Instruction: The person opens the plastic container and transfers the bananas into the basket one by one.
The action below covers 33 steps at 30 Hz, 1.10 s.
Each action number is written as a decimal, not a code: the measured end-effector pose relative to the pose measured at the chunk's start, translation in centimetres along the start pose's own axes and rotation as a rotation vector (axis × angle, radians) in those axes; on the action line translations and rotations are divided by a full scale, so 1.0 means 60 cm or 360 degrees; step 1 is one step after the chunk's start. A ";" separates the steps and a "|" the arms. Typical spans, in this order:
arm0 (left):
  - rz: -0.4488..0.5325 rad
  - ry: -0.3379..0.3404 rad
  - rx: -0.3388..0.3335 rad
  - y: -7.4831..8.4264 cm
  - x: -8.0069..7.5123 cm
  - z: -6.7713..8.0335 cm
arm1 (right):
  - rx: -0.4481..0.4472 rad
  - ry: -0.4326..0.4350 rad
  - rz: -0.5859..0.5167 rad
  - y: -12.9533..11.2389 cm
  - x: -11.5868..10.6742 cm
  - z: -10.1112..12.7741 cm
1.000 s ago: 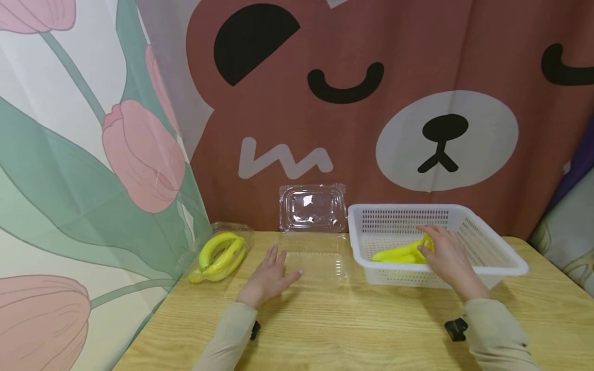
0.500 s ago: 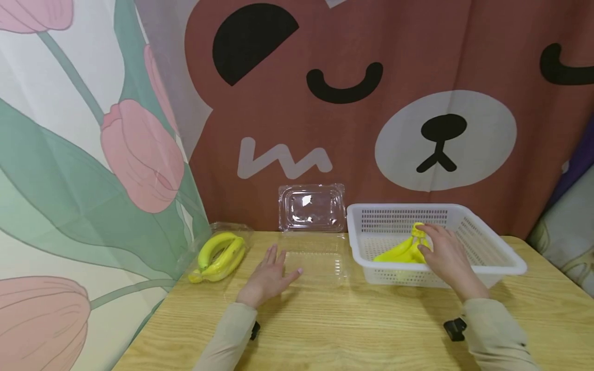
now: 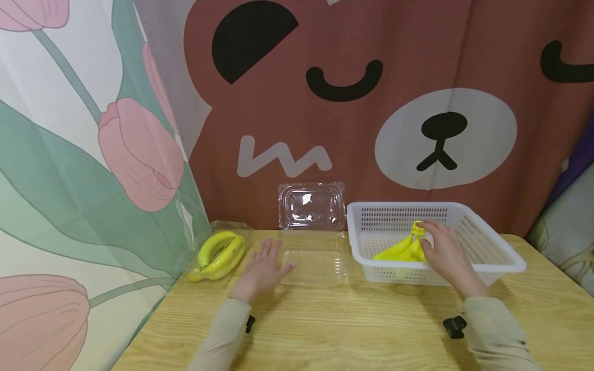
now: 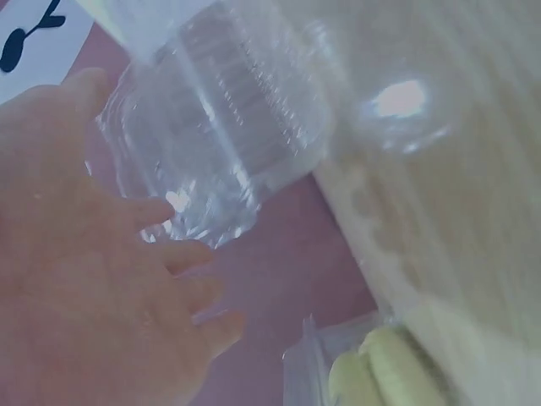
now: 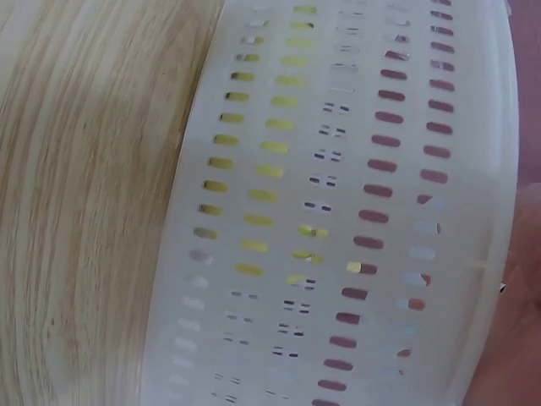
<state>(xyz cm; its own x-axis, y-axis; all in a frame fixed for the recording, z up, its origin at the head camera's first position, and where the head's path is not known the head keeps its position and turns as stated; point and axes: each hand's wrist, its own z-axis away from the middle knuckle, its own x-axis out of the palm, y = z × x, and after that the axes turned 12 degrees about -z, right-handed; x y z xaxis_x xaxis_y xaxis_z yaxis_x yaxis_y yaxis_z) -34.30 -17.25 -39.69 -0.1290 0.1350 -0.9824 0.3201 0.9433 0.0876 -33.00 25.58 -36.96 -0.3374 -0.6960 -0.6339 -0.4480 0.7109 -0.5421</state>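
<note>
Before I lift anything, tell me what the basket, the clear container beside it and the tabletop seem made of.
The basket looks like molded plastic, white and slightly glossy, with regular slots through its walls. The clear container is likely thin plastic, shiny: bright glints, fully see-through. The tabletop shows pale, satin-looking wood grain, perhaps real wood, perhaps laminate; I can't tell.
</note>
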 end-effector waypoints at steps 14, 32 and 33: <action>0.0012 0.0184 -0.0086 -0.070 -0.060 0.002 | 0.0034 -0.0139 -0.0082 -0.052 0.056 -0.016; 0.0339 0.0306 -0.0306 -0.221 -0.098 0.063 | -0.0164 -0.0137 -0.0140 -0.116 0.129 -0.024; 0.0336 0.0304 -0.0311 -0.225 -0.098 0.066 | -0.0175 -0.0134 -0.0151 -0.120 0.132 -0.025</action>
<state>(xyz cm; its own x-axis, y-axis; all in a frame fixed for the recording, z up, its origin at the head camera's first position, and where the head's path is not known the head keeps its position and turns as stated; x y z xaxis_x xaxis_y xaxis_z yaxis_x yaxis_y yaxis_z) -34.14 -32.00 -35.78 -0.2584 0.3703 -0.8922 0.1749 0.9263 0.3338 -33.67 14.77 -37.26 -0.2211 -0.7451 -0.6292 -0.5638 0.6241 -0.5410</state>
